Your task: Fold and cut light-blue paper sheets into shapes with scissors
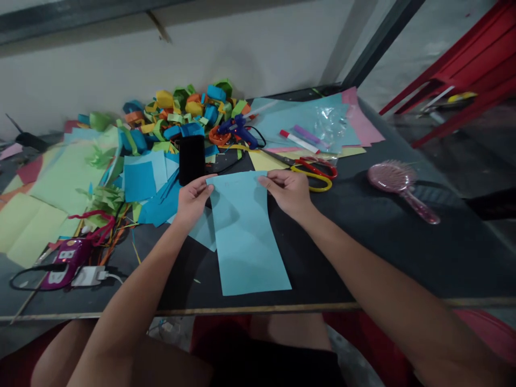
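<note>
We have the blue sheet mid-view, in front of us, over the dark surface. Its far edge is up in both hands; near end sits close to the front edge of the surface. Can't tell if the near end touches down.

L hand: fingers pinched on the sheet's far L corner, thumb on top. R hand: fingers pinched on the far R corner, thumb on top likewise. Sheet spans betw. the two, w/ shadows across it.

Nearby: phone, dark, just beyond L hand. Scissors, red & yellow handles, just beyond R hand, blades pointing away to the L. Another blue piece lies partly under the sheet, L side.

Farther back: heap of folded paper bits (blue, green, yellow, orange) by the wall; blue glue gun at its R side; red-capped pen & purple pen on flat blue paper, pink paper beside.

Far R: brush, bristles up, well apart from R hand. Near L: purple power strip w/ white charger next to it.
</note>
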Demonstrator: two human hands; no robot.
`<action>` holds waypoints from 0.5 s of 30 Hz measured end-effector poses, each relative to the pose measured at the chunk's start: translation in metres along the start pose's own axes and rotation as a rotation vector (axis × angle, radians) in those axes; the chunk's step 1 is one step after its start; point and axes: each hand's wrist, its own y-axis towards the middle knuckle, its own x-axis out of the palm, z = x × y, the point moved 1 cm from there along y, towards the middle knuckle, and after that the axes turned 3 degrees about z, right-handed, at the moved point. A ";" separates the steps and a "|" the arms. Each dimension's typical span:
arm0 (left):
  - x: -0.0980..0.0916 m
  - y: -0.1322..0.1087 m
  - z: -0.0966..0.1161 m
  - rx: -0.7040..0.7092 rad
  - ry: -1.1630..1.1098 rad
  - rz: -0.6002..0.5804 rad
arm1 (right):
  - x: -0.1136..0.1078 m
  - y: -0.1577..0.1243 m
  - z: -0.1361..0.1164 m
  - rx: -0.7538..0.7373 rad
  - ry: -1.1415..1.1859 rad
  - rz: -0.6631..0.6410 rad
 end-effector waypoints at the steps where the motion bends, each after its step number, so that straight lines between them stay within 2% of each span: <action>1: 0.000 0.000 0.000 0.001 -0.005 -0.005 | 0.000 0.000 -0.001 0.000 0.001 0.000; 15: -0.001 0.002 0.000 0.008 -0.013 -0.023 | 0.001 -0.001 0.006 0.057 0.011 -0.034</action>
